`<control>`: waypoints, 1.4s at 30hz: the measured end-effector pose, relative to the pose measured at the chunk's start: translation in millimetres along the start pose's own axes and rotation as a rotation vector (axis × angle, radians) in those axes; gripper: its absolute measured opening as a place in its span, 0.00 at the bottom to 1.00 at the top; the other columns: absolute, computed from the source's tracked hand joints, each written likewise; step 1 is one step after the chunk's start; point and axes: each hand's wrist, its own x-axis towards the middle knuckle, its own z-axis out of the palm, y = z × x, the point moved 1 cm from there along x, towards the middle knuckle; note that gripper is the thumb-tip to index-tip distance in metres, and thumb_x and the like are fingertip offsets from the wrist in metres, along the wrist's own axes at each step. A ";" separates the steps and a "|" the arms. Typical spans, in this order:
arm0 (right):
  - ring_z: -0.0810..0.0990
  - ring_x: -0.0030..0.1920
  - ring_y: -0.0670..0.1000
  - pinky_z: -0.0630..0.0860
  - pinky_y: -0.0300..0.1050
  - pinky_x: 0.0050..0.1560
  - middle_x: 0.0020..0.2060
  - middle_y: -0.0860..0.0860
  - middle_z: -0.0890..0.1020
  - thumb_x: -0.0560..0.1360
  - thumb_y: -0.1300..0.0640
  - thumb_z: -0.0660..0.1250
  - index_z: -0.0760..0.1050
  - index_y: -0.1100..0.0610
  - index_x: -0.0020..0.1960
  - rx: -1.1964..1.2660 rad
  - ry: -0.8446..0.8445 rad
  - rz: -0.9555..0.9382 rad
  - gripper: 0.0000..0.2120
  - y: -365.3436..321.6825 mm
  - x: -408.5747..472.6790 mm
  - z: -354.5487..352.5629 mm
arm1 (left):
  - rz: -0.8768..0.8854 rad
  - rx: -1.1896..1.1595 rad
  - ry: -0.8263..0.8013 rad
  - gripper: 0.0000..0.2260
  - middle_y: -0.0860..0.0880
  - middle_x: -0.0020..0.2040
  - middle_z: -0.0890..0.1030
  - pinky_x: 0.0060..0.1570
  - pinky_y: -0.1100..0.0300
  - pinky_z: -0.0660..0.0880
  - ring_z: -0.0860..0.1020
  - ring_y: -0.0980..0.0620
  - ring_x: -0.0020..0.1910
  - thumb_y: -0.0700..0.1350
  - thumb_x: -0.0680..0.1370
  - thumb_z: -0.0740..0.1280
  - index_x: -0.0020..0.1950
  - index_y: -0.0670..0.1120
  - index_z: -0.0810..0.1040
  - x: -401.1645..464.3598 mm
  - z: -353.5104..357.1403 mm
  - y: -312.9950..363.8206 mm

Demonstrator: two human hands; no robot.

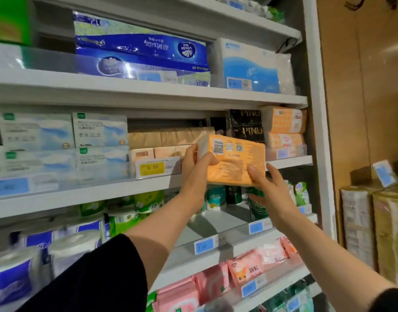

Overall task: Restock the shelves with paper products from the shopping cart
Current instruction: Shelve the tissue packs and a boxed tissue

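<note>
White store shelving (148, 91) fills the view, a tan wall off to the right. Nearest, blue-and-white paper rolls (65, 248) and pink packs (245, 266) sit on the low shelves. Up at the middle shelf, both hands have the orange tissue pack (234, 161): left hand (194, 171) curled round its left end, right hand (270, 188) with thumb on the face, fingers underneath. Behind it, tan packs (171, 137), black PINO packs (246, 127) and matching orange packs (283, 127) crowd the row. Above, a blue Vinda bundle (139, 50).

We see bright, even store light, glare on the plastic shelf strips (58, 61), wide-angle bending and blurred left edges.
</note>
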 end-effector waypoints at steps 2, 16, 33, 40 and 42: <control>0.81 0.58 0.53 0.78 0.57 0.59 0.58 0.53 0.81 0.63 0.42 0.72 0.66 0.52 0.71 0.081 -0.141 -0.013 0.39 3.4 -2.3 18.0 | -0.061 -0.025 0.011 0.19 0.46 0.58 0.78 0.34 0.61 0.78 0.81 0.48 0.50 0.37 0.74 0.63 0.63 0.49 0.72 -5.9 -20.8 6.0; 0.85 0.50 0.53 0.81 0.51 0.53 0.50 0.53 0.85 0.67 0.59 0.77 0.77 0.59 0.58 0.237 -0.426 -0.167 0.20 31.3 -57.9 168.6 | 0.042 0.390 0.330 0.09 0.49 0.49 0.85 0.54 0.52 0.79 0.83 0.51 0.48 0.51 0.77 0.69 0.54 0.50 0.79 -86.4 -168.4 53.2; 0.67 0.72 0.46 0.79 0.50 0.57 0.72 0.42 0.66 0.59 0.65 0.78 0.71 0.34 0.65 0.091 -0.823 -0.273 0.42 63.9 -138.6 275.8 | -0.270 0.031 0.185 0.25 0.41 0.62 0.78 0.50 0.44 0.79 0.80 0.41 0.57 0.50 0.72 0.71 0.67 0.46 0.70 -167.4 -340.2 77.3; 0.83 0.51 0.48 0.80 0.41 0.41 0.58 0.52 0.79 0.69 0.62 0.73 0.69 0.50 0.70 0.351 -0.966 0.223 0.31 57.2 -193.1 312.2 | -0.048 0.138 0.219 0.23 0.53 0.55 0.78 0.40 0.52 0.80 0.81 0.50 0.50 0.32 0.60 0.74 0.49 0.50 0.75 -198.9 -401.7 88.7; 0.82 0.50 0.47 0.82 0.43 0.43 0.55 0.48 0.79 0.71 0.57 0.69 0.69 0.49 0.68 0.279 -0.920 0.217 0.26 53.5 -203.1 323.6 | -0.041 0.132 0.187 0.24 0.56 0.54 0.79 0.42 0.51 0.81 0.81 0.52 0.50 0.31 0.58 0.75 0.49 0.50 0.74 -205.1 -414.6 91.6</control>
